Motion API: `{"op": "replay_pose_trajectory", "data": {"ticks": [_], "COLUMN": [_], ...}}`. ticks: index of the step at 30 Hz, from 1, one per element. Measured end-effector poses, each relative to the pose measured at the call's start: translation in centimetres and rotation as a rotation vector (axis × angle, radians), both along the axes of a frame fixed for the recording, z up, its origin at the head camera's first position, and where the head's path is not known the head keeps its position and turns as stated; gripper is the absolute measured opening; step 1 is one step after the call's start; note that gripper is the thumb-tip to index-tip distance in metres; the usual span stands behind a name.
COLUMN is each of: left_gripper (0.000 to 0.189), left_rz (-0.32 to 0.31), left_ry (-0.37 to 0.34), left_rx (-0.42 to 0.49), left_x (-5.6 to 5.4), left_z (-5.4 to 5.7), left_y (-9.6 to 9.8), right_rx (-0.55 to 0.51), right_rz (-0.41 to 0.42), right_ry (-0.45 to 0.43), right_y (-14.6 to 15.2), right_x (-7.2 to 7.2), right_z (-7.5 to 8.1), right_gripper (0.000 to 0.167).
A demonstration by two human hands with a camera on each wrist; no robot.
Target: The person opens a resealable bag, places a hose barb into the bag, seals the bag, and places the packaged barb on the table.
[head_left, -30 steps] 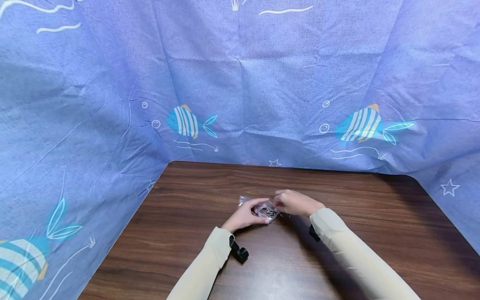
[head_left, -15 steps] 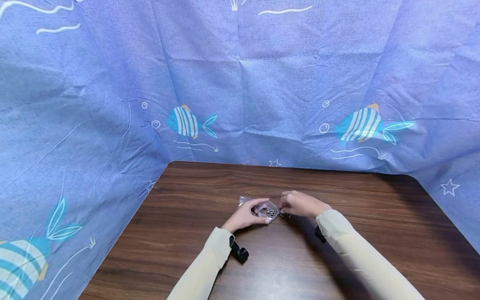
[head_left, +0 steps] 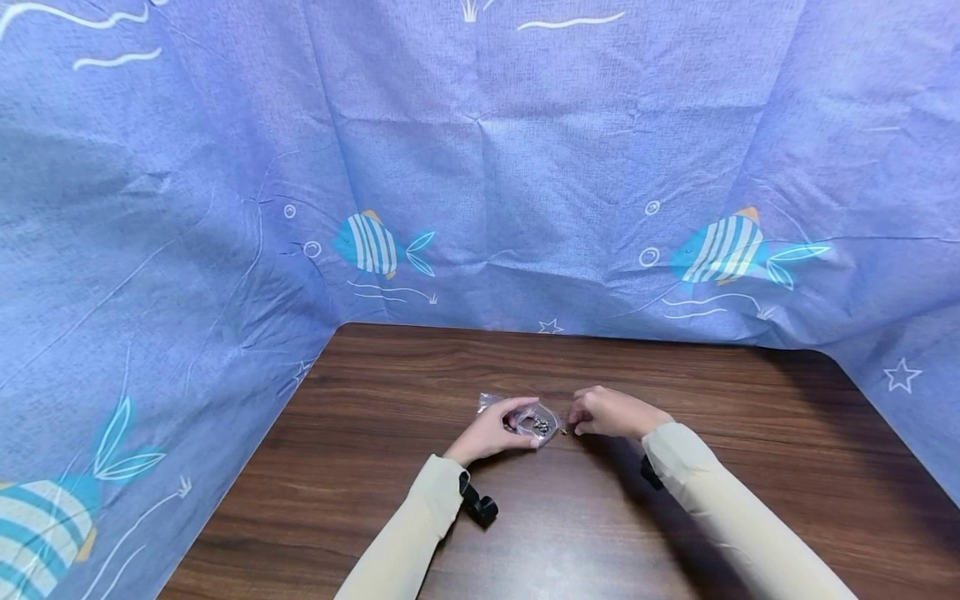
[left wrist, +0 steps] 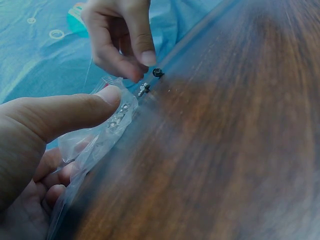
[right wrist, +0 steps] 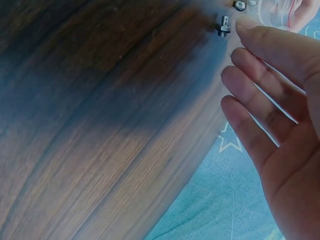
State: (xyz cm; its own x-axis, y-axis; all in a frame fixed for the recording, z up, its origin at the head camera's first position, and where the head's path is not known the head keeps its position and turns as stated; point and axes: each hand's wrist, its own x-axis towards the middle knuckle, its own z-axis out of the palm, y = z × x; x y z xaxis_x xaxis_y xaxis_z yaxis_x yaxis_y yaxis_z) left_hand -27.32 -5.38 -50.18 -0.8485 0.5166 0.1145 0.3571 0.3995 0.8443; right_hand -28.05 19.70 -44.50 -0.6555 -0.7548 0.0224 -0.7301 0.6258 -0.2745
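My left hand holds a small clear plastic bag between thumb and fingers, its mouth spread toward the right. Several small metal fittings show through the plastic. Just outside the mouth, a silvery fitting and a dark round-ended one lie on the wooden table. My right hand hovers beside these loose pieces with relaxed fingers, its thumb tip close to a fitting in the right wrist view. Nothing shows between its fingers.
The brown wood-grain table stretches around both hands. A blue fish-print cloth hangs behind and at the sides. A black wrist mount sits on the left forearm.
My right hand has drawn back from the bag's mouth, moving right over the loose fittings. The left hand and the bag have stayed in place.
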Motion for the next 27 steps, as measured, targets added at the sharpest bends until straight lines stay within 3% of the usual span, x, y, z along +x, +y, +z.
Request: {"op": "replay_pose_trajectory", "data": {"ticks": [9, 27], "left_gripper": [0.068, 0.068], "left_rz": [0.006, 0.000], "left_ry": [0.000, -0.001], "left_rx": [-0.010, -0.026], "left_x": [0.02, -0.30], "left_z": [-0.08, -0.40], "left_y": [0.02, -0.04], "right_rx": [-0.009, -0.007], "right_rz": [0.024, 0.073], "right_ry": [-0.041, 0.017], "right_y": [0.60, 0.61], "right_x": [-0.09, 0.09], "right_z": [-0.29, -0.59], "right_gripper": [0.005, 0.006]}}
